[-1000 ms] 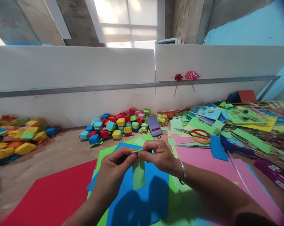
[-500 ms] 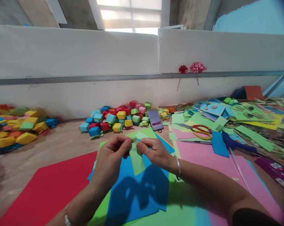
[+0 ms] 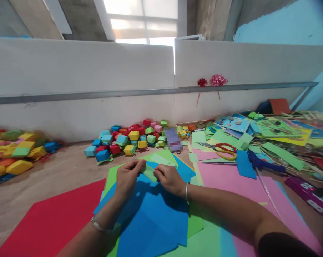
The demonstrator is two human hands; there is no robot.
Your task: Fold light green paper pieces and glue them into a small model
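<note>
A light green strip of paper (image 3: 150, 173) is stretched between my two hands, above the blue sheets (image 3: 153, 221). My left hand (image 3: 129, 175) pinches its left end between thumb and fingers. The other end is gripped by my right hand (image 3: 168, 179), whose curled fingers hide the edge of the strip. Light green sheets (image 3: 163, 157) lie just beyond my hands, partly under the blue ones. To the left a large red sheet (image 3: 59, 217) rests on the table.
Small folded paper boxes (image 3: 124, 139) are heaped behind my hands, beside a phone (image 3: 173, 140). Scissors (image 3: 221, 148), a pen-like tool (image 3: 217, 163), a blue glue gun (image 3: 265, 163) and pink sheets (image 3: 225, 178) lie right. More coloured boxes (image 3: 14, 153) are piled left.
The green strip, hanging down before, is now held by both ends. My right hand has moved from its upper edge to its lower end. The whole view has shifted slightly.
</note>
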